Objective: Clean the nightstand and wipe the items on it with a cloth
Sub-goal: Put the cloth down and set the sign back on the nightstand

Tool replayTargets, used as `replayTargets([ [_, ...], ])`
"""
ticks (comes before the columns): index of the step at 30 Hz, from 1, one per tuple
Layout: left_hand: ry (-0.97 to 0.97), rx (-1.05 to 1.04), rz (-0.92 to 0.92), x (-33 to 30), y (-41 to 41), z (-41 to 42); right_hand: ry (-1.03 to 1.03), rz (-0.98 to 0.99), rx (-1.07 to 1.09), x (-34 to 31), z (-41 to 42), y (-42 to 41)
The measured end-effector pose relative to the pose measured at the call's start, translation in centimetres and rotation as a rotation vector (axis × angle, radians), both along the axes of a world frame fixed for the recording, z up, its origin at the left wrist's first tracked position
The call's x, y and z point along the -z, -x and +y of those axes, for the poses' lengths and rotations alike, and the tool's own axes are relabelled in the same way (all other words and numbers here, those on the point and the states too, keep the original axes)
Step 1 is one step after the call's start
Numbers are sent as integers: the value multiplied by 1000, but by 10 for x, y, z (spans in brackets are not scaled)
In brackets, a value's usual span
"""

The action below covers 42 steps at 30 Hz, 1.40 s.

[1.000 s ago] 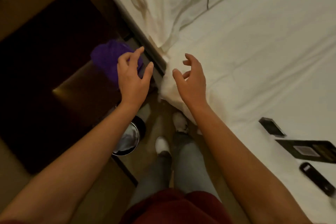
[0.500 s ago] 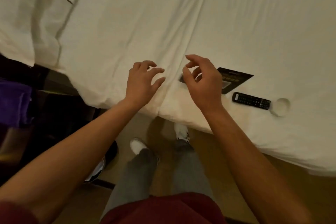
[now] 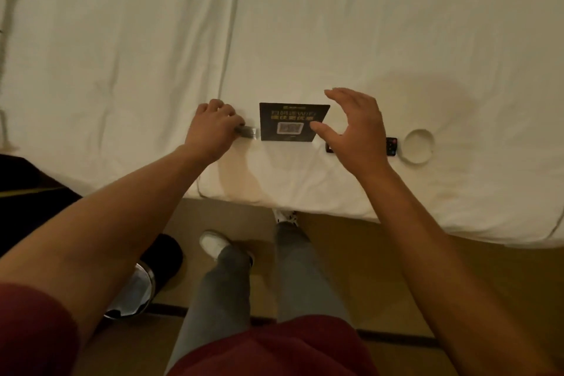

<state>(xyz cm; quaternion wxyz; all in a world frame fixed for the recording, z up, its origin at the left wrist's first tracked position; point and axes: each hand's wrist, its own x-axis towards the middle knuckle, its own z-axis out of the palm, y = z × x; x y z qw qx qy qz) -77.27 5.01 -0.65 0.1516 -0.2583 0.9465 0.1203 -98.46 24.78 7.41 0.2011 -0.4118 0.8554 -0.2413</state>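
Note:
Several nightstand items lie on the white bed near its front edge. A black card with a QR code lies flat between my hands. My left hand has its fingers curled round a small dark box just left of the card. My right hand hovers open, fingers spread, over a black remote, hiding most of it. A white round coaster lies right of the remote. The purple cloth is out of view.
The dark nightstand shows at the left edge. A black bin with a shiny lid stands on the floor below it, beside my feet. A tan floor strip runs along the bed's edge.
The view has swung right, from the nightstand and purple cloth to the bed. Both hands moved forward to the items; my left hand took hold of the small box, my right opened over the remote.

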Motion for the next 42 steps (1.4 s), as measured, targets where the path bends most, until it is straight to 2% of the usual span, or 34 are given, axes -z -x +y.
replayTargets([
  [2,3,2,5,1,1,0,-25,-54,-4,7,1,1],
  [7,-32,-14,66,-4,-3,-3,-17,-41,-38,13,-11,0],
  [10,-38,-50,141,-16,-12,-5,7,-117,-71,5,-23,4],
  [13,-40,-138,224,-36,-30,-9,67,-195,-64,-10,-41,16],
  [18,-1,-298,308,-72,-88,-29,163,-189,-139,-41,-96,5],
  [27,128,-575,357,-91,-238,-50,218,-324,-378,-70,-193,-122],
  [34,166,-748,390,-107,-343,-51,217,-330,-568,-100,-257,-253],
  [42,318,-837,399,-155,-486,-55,319,-422,-692,-142,-324,-407],
])
